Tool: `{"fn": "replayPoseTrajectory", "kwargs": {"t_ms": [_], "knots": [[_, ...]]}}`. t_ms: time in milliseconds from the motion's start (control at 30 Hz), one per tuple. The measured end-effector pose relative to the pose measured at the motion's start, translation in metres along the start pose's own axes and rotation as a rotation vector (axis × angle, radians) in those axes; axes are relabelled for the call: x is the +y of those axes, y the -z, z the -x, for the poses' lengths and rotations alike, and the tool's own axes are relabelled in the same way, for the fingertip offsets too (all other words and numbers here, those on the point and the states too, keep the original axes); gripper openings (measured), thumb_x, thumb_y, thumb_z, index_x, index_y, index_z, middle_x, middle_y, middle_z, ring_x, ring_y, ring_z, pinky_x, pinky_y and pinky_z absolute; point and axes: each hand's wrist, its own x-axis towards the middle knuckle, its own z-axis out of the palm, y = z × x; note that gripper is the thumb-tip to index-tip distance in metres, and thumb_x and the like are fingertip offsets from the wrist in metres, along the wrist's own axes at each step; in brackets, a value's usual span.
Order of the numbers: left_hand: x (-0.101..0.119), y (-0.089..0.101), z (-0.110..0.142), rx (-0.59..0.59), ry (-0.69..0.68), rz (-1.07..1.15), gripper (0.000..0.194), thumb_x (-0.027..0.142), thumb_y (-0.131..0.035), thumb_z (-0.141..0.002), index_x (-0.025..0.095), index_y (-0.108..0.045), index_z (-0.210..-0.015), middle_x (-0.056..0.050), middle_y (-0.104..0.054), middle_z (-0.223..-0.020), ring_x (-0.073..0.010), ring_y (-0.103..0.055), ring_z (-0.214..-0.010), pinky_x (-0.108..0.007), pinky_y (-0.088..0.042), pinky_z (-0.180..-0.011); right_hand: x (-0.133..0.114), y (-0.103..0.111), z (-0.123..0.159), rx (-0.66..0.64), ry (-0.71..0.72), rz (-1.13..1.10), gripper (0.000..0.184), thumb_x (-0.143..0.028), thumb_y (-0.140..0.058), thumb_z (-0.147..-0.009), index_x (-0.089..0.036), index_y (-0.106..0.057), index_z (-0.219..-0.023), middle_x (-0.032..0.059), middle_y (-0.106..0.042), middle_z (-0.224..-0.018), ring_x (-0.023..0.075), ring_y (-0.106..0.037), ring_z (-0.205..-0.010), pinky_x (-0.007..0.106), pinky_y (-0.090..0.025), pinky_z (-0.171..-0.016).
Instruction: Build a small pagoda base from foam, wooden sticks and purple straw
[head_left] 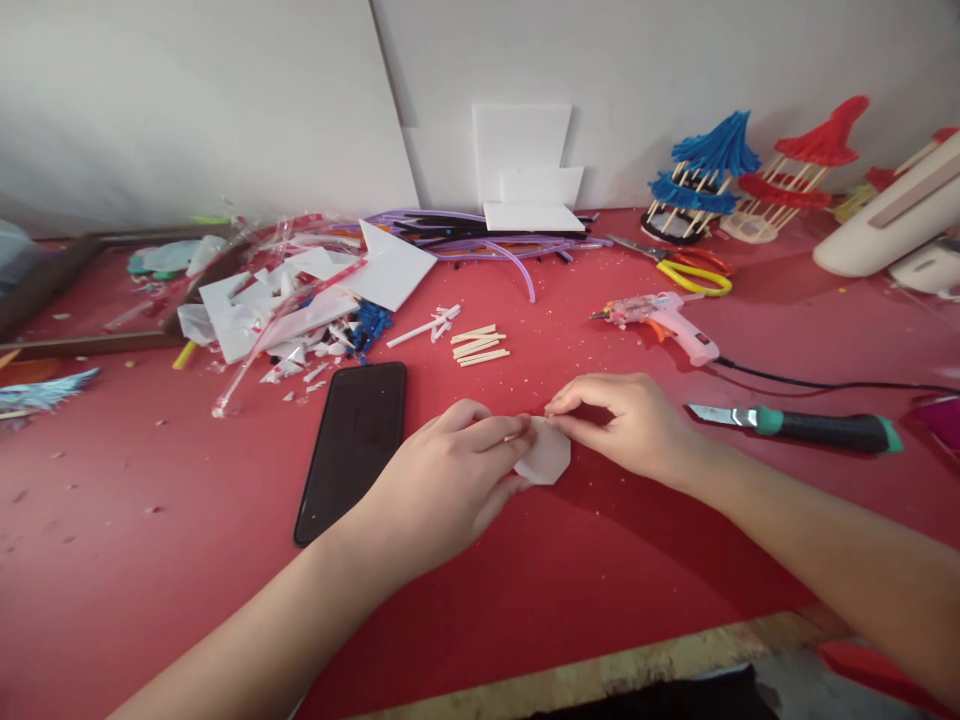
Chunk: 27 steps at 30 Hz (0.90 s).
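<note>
Fingers of the left hand [439, 475] grip the white piece [551, 460], lower centre; the right hand [637, 425] touches its top edge, grasping or not I can't tell. Squeezing could crease it; the knife [817, 427], far right, could nick a wrist.

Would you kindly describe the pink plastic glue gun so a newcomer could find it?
On the red tabletop, look beyond the person's right hand. Between scissors with yellow and red loops and a black and green utility knife lies the pink glue gun, set apart by its black cord.
</note>
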Motion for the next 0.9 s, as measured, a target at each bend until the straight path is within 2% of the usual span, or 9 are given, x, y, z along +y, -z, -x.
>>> {"fn": "replayPoseTrajectory", "kwargs": {"t_ms": [233,500,700,900], "knots": [[0.0014,0.0023,-0.0002,0.0,0.006,0.0,0.025,0.025,-0.053,-0.091,0.019,-0.066,-0.112,-0.007,-0.068,-0.114,-0.0225,-0.059,-0.091,-0.038,-0.054,-0.082,-0.0021,-0.0002,-0.0009,-0.029,0.036,-0.014,0.014,-0.013,-0.058,-0.085,-0.021,-0.069,-0.09,0.0022,-0.075,-0.093,0.0147,-0.07,-0.083,0.027,-0.056,-0.075],[0.0009,0.001,-0.0005,0.0,0.004,0.015,0.028,0.025,-0.055,-0.09,0.019,-0.063,-0.117,-0.007,-0.067,-0.114,-0.0225,-0.059,-0.094,-0.038,-0.054,-0.083,-0.0014,-0.0005,-0.0028,-0.021,0.0,-0.014,0.006,-0.022,-0.063,-0.085,-0.02,-0.066,-0.08,0.0014,-0.073,-0.084,0.0136,-0.068,-0.077,0.026,-0.053,-0.069],[0.0017,0.0021,-0.0007,-0.01,-0.003,0.004,0.024,0.025,-0.053,-0.091,0.018,-0.066,-0.11,-0.007,-0.067,-0.114,-0.0228,-0.058,-0.092,-0.039,-0.054,-0.082,-0.0015,-0.0024,-0.0009,-0.052,0.044,-0.036,0.012,-0.015,-0.059,-0.086,-0.02,-0.068,-0.091,0.0032,-0.073,-0.093,0.014,-0.068,-0.083,0.027,-0.054,-0.075],[0.0007,0.0014,-0.0002,0.004,-0.007,0.005,0.028,0.025,-0.052,-0.092,0.018,-0.064,-0.116,-0.007,-0.068,-0.114,-0.0231,-0.059,-0.091,-0.04,-0.054,-0.082,-0.0007,-0.004,-0.0026,-0.024,0.0,-0.028,0.007,-0.019,-0.063,-0.085,-0.02,-0.064,-0.078,0.001,-0.071,-0.081,0.0127,-0.066,-0.074,0.025,-0.051,-0.067]]}}
